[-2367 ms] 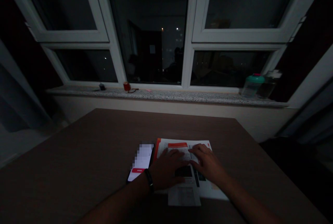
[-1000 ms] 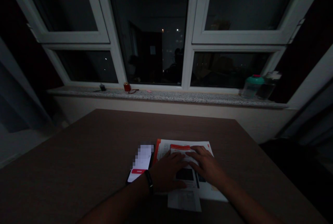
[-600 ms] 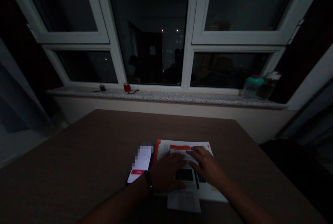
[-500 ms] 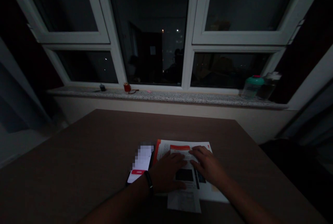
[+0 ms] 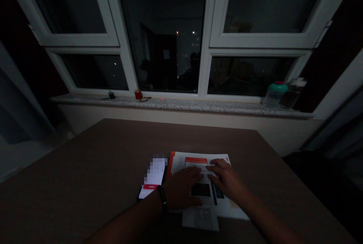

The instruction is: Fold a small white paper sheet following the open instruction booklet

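My left hand [image 5: 184,187], with a dark band at its wrist, lies on a narrow printed paper slip [image 5: 201,219] that has an orange strip at its top. Its fingers are stretched out and point right. From the other side, my right hand [image 5: 224,178] rests with spread fingers on the slip's right edge. Beneath the slip is a larger printed sheet or booklet [image 5: 241,213] with an orange left edge; my hands hide part of both. Left of the papers lies a lit phone [image 5: 155,174], its screen partly blurred out.
The brown table [image 5: 99,168] ends before a speckled stone windowsill [image 5: 184,104]. On the sill stand a small dark bottle [image 5: 111,94], a red jar [image 5: 138,94], a green-lidded container [image 5: 275,93] and a clear bottle [image 5: 295,91]. Dark windows rise behind. The room is dim.
Both hands stay in nearly the same place on the papers. My right hand's fingers shift very slightly; the phone and papers lie as before.
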`<state>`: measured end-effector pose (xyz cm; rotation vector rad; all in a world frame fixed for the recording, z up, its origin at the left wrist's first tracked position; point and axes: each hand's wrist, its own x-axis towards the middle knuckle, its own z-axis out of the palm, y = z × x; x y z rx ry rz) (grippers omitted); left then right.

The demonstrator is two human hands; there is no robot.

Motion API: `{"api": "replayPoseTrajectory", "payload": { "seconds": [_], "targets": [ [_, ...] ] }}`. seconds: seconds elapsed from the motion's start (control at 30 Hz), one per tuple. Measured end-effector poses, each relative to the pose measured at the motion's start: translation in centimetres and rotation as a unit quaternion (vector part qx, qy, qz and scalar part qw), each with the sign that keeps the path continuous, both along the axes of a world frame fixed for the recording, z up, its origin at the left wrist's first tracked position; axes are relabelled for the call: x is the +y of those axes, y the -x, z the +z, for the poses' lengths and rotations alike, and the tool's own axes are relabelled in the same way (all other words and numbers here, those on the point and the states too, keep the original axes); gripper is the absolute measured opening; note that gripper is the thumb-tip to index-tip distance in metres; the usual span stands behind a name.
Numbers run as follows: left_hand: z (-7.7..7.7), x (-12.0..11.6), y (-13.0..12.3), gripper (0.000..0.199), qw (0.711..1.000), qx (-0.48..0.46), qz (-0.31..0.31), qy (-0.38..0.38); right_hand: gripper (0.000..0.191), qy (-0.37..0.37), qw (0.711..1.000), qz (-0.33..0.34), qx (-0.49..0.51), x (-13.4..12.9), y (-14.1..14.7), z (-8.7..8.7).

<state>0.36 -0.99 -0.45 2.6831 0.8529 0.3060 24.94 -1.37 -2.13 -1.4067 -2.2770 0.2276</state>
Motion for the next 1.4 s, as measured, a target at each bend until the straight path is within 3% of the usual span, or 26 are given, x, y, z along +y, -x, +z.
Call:
{"api": "replayPoseTrajectory", "payload": {
  "seconds": [0.23,0.57,0.9,1.2,1.4],
  "targets": [
    [0.4,0.0,-0.1,0.076,1.0,-0.007,-0.01,0.005,0.019,0.003,1.0,0.02,0.015,-0.2,-0.2,0.5],
    [-0.1,0.1,0.0,0.072,1.0,-0.004,-0.007,-0.022,0.017,-0.002,0.999,0.031,-0.013,-0.2,0.0,1.1],
    [-0.5,0.1,0.1,0.072,0.999,-0.012,-0.011,-0.038,0.013,0.007,0.995,0.094,0.009,-0.4,-0.7,1.2],
    [-0.4,0.1,0.2,0.07,0.999,-0.006,-0.017,-0.036,0.012,0.01,0.995,0.101,0.012,-0.5,-0.7,1.4],
    [-0.1,0.2,0.1,0.069,0.999,-0.007,-0.015,-0.041,0.018,-0.003,0.998,0.054,0.025,-0.2,-0.4,0.5]
  ]
}}
